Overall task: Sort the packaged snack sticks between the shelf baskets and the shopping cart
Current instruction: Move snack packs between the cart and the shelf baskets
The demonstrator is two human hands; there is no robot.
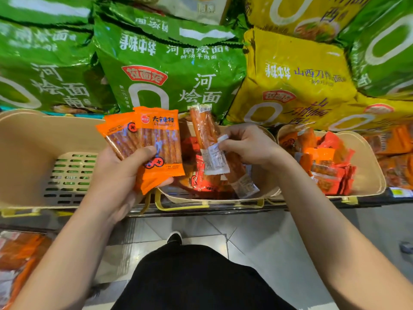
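Observation:
My left hand point(121, 173) grips a fanned stack of flat orange snack-stick packs point(156, 142), thumb across the front, held over the gap between two beige shelf baskets. My right hand point(248, 145) pinches a long single snack stick in a clear wrapper point(206, 133) by its white label; the stick points up and away. Both are above the middle basket point(221, 199), which holds more red and orange packs point(201, 180) and another single stick point(242, 181). No shopping cart is in view.
The left basket point(29, 142) shows its slotted floor. The right basket point(368, 166) is piled with orange packs. Green point(169, 70) and yellow point(297, 79) noodle bags are stacked behind. More orange packs point(20, 253) lie on a lower shelf at left. Tiled floor and my shoe point(175, 237) lie below.

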